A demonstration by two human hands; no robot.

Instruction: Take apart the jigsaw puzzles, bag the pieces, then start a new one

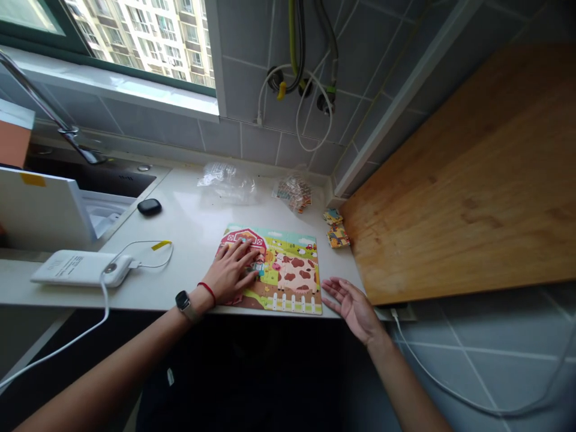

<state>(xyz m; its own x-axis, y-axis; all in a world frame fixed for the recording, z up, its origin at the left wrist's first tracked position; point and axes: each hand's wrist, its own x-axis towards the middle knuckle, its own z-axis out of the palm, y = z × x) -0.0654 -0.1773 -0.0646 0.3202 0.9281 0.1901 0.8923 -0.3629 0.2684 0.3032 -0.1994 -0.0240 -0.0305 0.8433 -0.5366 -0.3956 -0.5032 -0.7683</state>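
Note:
An assembled farm jigsaw puzzle [297,279] with a cow, a red barn and a white fence lies flat at the counter's front edge. My left hand [231,270] rests palm down across its left part, fingers spread, covering some of the barn. Just off the puzzle's right edge, my right hand [348,303] hovers or rests with fingers stretched out and nothing in it. Two small stacks of puzzle pieces [337,236] sit farther back on the right, against the wooden board.
Behind the puzzle lie a crumpled clear plastic bag [227,183] and a clear bag of pieces [294,191]. On the left are a black case [149,207], a white power bank [81,268] with a cable, and a sink [112,179]. A wooden board [468,180] stands at right.

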